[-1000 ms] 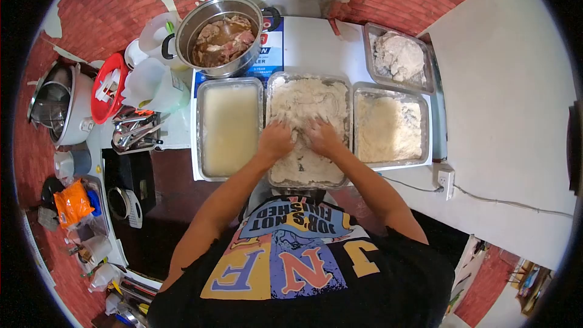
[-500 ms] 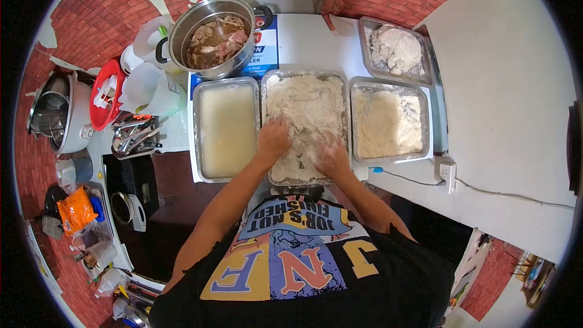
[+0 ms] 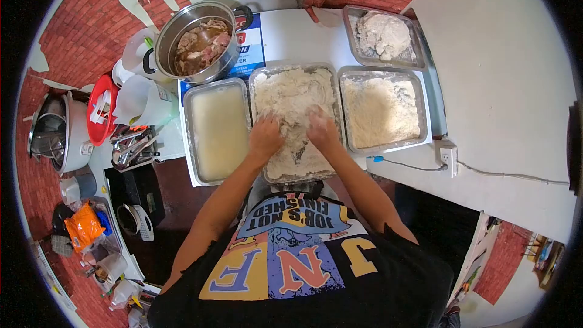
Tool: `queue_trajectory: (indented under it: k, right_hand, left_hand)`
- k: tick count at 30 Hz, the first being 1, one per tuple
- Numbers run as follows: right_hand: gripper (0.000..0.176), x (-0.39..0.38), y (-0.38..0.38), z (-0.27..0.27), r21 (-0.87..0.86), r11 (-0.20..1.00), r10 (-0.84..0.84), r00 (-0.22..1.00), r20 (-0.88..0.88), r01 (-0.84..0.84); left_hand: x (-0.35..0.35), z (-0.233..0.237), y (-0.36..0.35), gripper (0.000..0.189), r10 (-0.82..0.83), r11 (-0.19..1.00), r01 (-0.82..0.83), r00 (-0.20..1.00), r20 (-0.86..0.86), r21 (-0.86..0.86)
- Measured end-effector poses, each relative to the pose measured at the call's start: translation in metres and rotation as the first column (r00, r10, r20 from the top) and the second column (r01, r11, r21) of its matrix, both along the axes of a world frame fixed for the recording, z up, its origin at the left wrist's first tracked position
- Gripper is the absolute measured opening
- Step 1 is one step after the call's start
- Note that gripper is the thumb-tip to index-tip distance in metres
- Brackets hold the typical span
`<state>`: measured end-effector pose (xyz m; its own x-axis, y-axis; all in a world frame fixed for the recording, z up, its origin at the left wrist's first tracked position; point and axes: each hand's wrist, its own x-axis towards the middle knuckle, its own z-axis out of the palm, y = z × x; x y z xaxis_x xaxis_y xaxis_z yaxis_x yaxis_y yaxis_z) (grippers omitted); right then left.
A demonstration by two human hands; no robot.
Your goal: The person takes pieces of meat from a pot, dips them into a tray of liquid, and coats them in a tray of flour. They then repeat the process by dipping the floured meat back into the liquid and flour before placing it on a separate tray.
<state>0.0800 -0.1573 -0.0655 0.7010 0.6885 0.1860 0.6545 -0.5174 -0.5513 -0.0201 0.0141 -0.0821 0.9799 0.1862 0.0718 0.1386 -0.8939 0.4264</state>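
Note:
A metal tray [image 3: 335,155] in the middle holds a lumpy, pale heap of flour [image 3: 294,94]; whatever lies under the flour cannot be made out. On the left part of the heap rests my left hand [image 3: 267,136], its fingers stretched out and dusted white. My right hand [image 3: 322,129] touches the flour on the other side, a little farther forward, its floury fingers reaching away from me. Both hands look open, with their fingertips partly sunk in flour. To the left stands a tray of cloudy, pale yellow liquid [image 3: 217,130].
A steel pot [image 3: 161,48] of raw meat stands at the back left. On the right is a tray of cream-coloured powder [image 3: 382,112], with a tray of floury pieces [image 3: 384,36] behind it. A red basin [image 3: 102,109] and a utensil bin [image 3: 133,149] stand left.
My right hand has moved forward from the near part of the tray to the middle of the flour. My left hand has shifted slightly nearer me. The view has shifted a little.

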Motion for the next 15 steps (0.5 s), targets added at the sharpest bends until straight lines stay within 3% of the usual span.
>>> queue_trajectory:
  k: [2, 5, 8, 11, 14, 15]
  right_hand:
    - [0.032, 0.017, 0.013, -0.023, -0.024, 0.993, 0.114, 0.969, 0.218, -0.112]
    - [0.047, 0.022, 0.014, -0.051, -0.232, 0.951, 0.246, 0.953, 0.175, -0.203]
    - [0.062, 0.03, 0.016, -0.002, -0.433, 0.9, 0.1, 0.99, 0.104, -0.045]
    - [0.071, 0.033, 0.032, -0.015, -0.439, 0.892, -0.031, 0.984, 0.177, 0.107]
    - [0.072, 0.031, 0.05, -0.012, -0.383, 0.919, 0.005, 0.967, 0.253, 0.096]
    - [0.074, 0.037, 0.052, -0.017, -0.452, 0.892, 0.096, 0.981, 0.166, -0.01]
  left_hand:
    - [0.0, 0.0, 0.0, 0.053, 0.002, 1.0, -0.002, 1.0, -0.008, -0.012]
    - [0.002, -0.002, 0.001, 0.052, 0.017, 1.0, -0.017, 1.0, -0.012, -0.017]
    - [-0.001, -0.003, 0.0, 0.051, 0.017, 1.0, -0.017, 1.0, 0.012, 0.005]
    - [-0.001, -0.007, -0.001, 0.05, 0.023, 1.0, -0.024, 0.998, 0.065, 0.008]
    - [0.0, -0.006, -0.003, 0.049, 0.035, 0.999, -0.035, 0.998, 0.051, -0.003]
    - [0.001, -0.007, -0.002, 0.048, 0.034, 0.999, -0.034, 0.998, 0.045, -0.001]
